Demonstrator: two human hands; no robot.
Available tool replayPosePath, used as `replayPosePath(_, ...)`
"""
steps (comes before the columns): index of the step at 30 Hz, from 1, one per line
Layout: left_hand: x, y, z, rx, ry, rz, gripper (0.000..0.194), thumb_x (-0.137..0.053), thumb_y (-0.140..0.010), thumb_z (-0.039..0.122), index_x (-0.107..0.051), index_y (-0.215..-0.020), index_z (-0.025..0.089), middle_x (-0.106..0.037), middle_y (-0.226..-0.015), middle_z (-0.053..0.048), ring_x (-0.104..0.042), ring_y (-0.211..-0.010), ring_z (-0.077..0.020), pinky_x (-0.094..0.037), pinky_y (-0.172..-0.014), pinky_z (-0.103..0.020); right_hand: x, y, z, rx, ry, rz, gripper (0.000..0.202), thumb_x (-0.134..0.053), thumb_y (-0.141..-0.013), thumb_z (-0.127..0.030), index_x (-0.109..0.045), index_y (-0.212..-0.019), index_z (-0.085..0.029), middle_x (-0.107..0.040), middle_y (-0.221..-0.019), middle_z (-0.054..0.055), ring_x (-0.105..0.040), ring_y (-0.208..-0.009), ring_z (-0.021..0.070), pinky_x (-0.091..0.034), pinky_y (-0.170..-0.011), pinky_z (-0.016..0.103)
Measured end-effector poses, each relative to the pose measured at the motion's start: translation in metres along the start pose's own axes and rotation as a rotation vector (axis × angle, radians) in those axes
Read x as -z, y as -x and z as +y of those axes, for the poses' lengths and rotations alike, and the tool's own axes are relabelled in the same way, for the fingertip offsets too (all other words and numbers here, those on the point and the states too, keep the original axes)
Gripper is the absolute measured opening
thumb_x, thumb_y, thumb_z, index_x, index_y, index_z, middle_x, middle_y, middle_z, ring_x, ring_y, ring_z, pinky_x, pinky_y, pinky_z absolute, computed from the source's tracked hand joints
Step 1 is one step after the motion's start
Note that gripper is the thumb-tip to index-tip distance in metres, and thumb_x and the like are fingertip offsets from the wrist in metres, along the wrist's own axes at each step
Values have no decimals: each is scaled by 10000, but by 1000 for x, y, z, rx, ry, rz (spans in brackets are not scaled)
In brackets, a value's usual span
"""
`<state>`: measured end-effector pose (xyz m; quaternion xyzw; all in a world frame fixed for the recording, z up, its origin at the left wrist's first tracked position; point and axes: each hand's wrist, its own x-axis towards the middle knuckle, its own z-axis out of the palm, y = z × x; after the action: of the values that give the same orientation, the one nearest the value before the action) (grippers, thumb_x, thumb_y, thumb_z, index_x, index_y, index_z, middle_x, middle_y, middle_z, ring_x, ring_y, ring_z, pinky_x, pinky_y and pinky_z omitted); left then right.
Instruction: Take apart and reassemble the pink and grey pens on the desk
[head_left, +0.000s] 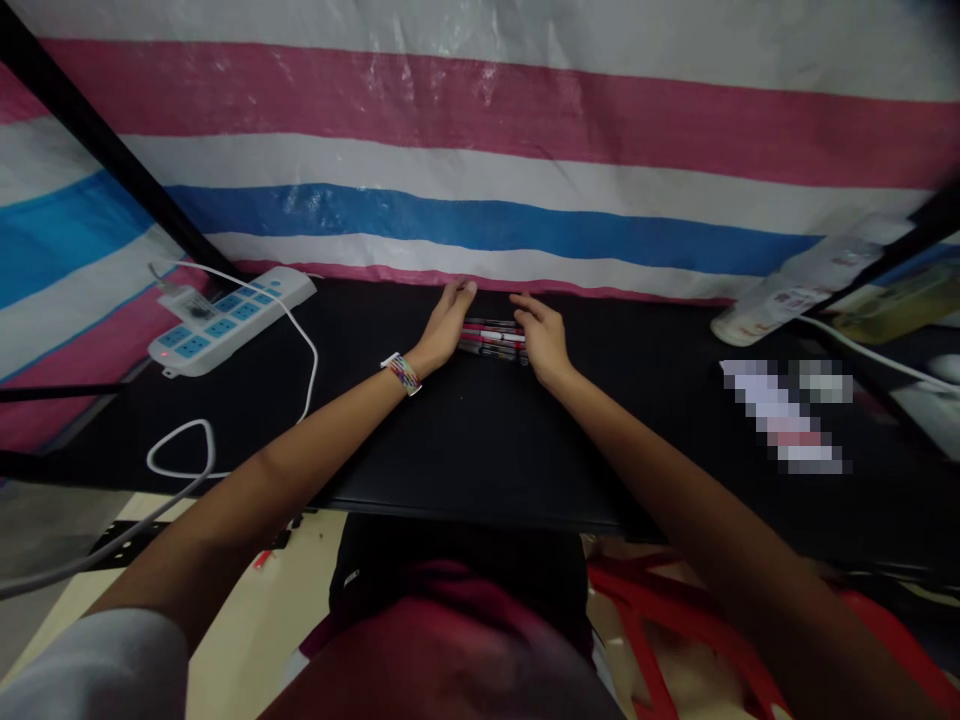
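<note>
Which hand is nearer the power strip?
Left: the left hand is right of the power strip, by the left end of the pens; the right hand is farther, by the other.

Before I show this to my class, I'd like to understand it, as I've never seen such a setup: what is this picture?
There's no machine here, just a person's bare hands. The single picture comes from a camera worn on the head, looking forward and down. On the black table, the left hand and right hand flank a small row of what look like pens, one at each end; neither seems closed around them. A power strip is at the left, a bottle at the right. One patch nearby is pixelated, so unreadable.
</note>
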<state>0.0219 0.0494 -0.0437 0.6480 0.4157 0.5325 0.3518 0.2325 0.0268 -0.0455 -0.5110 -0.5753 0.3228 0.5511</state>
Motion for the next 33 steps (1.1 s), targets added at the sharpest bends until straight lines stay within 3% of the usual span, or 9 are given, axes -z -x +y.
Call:
replayPosePath(3, -1, 11, 9, 102, 73, 8, 687, -548, -1034, 843, -636, -1439, 294, -680, -1559, -159, -544, -1594, -360, -361, -1351, -596, -3, 11, -5, -43, -67, -6, 433, -649, -916, -251, -842, -1303, -250, -673, -1649, 105, -512, -1654, 319, -337, -1396, 554)
replayPosePath(11, 9, 71, 53, 105, 34, -55, 660, -476, -1085, 811, -654, -1412, 266, -693, -1530, -142, -609, -1502, -331, -412, -1315, -533, 12, 71, -29, -66, -161, -42, 416, -668, -925, -259, -861, -1293, -251, -604, -1713, 96, -472, -1680, 340, -281, -1418, 584)
replayPosePath(15, 9, 91, 55, 102, 97, -36, 580, -511, -1095, 764, -700, -1340, 274, -714, -1486, -110, -615, -1485, -308, -394, -1338, -506, 15, 87, -36, -53, -167, -73, 378, -660, -943, -276, -873, -1255, -260, -648, -1674, 88, -508, -1656, 346, -298, -1414, 601)
replayPosePath(19, 9, 93, 47, 109, 183, 13, 466, -571, -1094, 691, -737, -1233, 279, -764, -1374, -93, -664, -1418, -298, -428, -1324, -505, 20, 88, -39, -15, -139, -76, 383, -627, -950, -242, -862, -1252, -250, -700, -1617, 100, -551, -1626, 334, -336, -1397, 608)
replayPosePath(22, 8, 90, 46, 119, 223, 39, 401, -619, -1085, 643, -747, -1198, 280, -778, -1325, -82, -684, -1388, -288, -444, -1313, -491, 28, 94, -47, 96, -9, -104, 280, -631, -980, -250, -864, -1135, -253, -742, -1562, 107, -569, -1611, 340, -366, -1376, 638)
replayPosePath(25, 8, 89, 47, 120, 227, 42, 376, -639, -1083, 623, -755, -1168, 275, -781, -1299, -72, -688, -1375, -280, -456, -1302, -465, 37, 109, -58, 375, 209, -236, 206, -637, -1005, -248, -832, -938, -250, -770, -1517, 114, -595, -1583, 353, -438, -1326, 656)
replayPosePath(28, 8, 89, 48, 99, 215, 37, 351, -623, -1099, 598, -756, -1137, 274, -778, -1275, -67, -693, -1357, -274, -471, -1292, -458, 42, 126, -66, 569, 365, -334, 172, -691, -987, -242, -848, -1052, -271, -723, -1588, 95, -530, -1631, 384, -415, -1331, 712)
replayPosePath(33, 8, 89, 47, 72, 145, 26, 334, -565, -1132, 567, -741, -1120, 283, -775, -1267, -70, -697, -1335, -269, -502, -1275, -464, 43, 140, -71, 612, 439, -411, 253, -723, -965, -188, -844, -1145, -317, -706, -1606, 83, -529, -1624, 418, -439, -1304, 764)
